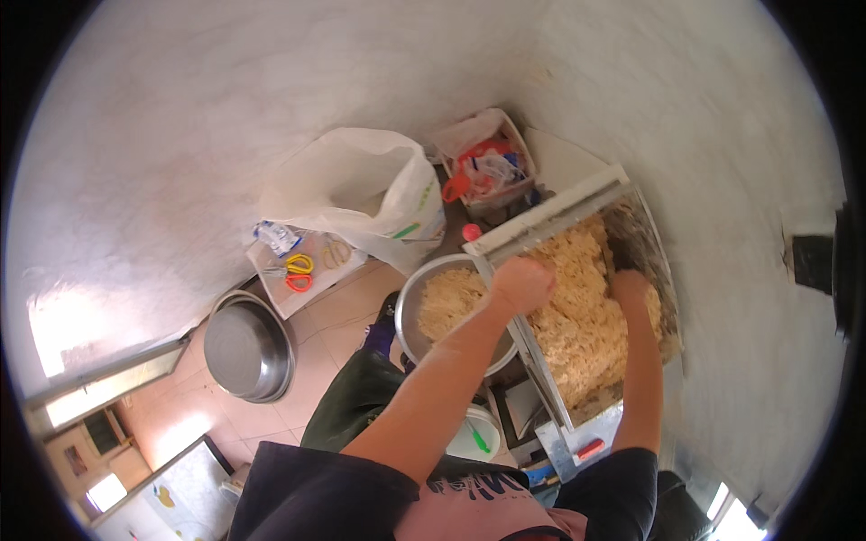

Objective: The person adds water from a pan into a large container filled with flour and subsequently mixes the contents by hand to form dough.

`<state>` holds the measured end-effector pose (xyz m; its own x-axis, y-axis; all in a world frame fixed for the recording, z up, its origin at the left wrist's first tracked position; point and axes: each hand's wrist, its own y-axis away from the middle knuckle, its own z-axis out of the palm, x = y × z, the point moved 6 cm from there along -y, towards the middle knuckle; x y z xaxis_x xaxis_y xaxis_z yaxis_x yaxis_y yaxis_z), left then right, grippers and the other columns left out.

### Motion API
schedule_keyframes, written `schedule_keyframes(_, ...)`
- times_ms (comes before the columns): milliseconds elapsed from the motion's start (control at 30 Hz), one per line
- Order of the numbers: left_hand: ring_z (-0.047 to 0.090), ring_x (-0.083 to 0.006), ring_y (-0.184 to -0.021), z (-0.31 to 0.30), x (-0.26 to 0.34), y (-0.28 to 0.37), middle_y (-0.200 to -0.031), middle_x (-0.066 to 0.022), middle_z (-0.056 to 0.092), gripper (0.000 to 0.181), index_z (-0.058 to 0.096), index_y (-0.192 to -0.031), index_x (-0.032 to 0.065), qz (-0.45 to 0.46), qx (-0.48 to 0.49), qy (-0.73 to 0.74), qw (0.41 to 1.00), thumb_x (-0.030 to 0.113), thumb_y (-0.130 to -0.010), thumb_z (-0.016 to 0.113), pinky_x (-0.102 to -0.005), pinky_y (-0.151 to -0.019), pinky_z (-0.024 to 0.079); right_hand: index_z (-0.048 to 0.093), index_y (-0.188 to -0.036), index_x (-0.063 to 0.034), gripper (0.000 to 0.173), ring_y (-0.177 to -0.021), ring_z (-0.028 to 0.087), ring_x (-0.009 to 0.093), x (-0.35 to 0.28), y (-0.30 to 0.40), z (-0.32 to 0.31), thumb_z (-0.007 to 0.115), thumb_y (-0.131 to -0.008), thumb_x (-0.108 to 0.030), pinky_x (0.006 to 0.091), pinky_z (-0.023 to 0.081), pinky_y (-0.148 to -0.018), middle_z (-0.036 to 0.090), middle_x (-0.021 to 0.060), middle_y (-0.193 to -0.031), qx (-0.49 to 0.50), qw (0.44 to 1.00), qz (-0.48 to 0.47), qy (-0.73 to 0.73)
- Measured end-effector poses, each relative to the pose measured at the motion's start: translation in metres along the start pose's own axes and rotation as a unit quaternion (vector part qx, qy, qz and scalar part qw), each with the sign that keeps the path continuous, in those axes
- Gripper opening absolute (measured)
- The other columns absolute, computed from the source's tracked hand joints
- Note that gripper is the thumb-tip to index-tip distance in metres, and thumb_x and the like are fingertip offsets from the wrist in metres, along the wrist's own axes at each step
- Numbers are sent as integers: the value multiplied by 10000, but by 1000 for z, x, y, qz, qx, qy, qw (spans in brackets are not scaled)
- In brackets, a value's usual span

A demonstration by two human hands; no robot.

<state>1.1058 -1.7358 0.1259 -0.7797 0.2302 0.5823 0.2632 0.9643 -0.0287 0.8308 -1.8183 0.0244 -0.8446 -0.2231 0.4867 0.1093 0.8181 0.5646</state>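
Note:
A rectangular metal trough [659,247] at the right holds a large mass of pale, crumbly dough [575,324]. My left hand [524,284] is closed over the trough's near left rim, beside the dough; whether anything is in its fist is hidden. My right hand [630,285] reaches down into the dough by the far wall, its fingers hidden. Left of the trough and below my left forearm, a round metal basin [408,318] holds more of the same crumbly dough [450,297].
A large white plastic sack [352,182] stands open by the wall, near a bin of plastic bags [524,145]. Scissors [298,272] lie on a white tray [291,308]. Metal bowls [247,348] sit at the left. A white bucket [484,450] and a red-handled tool [590,449] are nearer me.

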Motion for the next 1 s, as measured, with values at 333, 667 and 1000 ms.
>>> schedule_keyframes(333,632,-292,-625,20,-3,-1,-641,-122,619,173,604,-744,50,3,-74,12,997,217,-762,564,-419,-555,503,485,-1296,-92,545,-1028,581,282,7,47,0,649,-807,-268,481,403,-930,671,155,-921,324,920,-218,9)
schedule_keyframes(667,645,-287,-691,27,-3,-1,-699,-115,650,201,662,-873,40,-18,-111,41,993,172,-755,566,-406,-654,513,486,-1254,-108,518,-924,614,309,1,-17,7,635,-806,-320,464,478,-763,675,149,-895,-14,998,-43,36)
schedule_keyframes(1000,677,-248,-761,13,3,-6,-792,-76,692,166,725,-767,130,-24,-220,45,974,233,-657,655,-400,-645,552,598,-1073,-112,398,-805,646,309,48,49,0,665,-769,-361,455,491,-651,678,143,-835,140,985,98,-37)
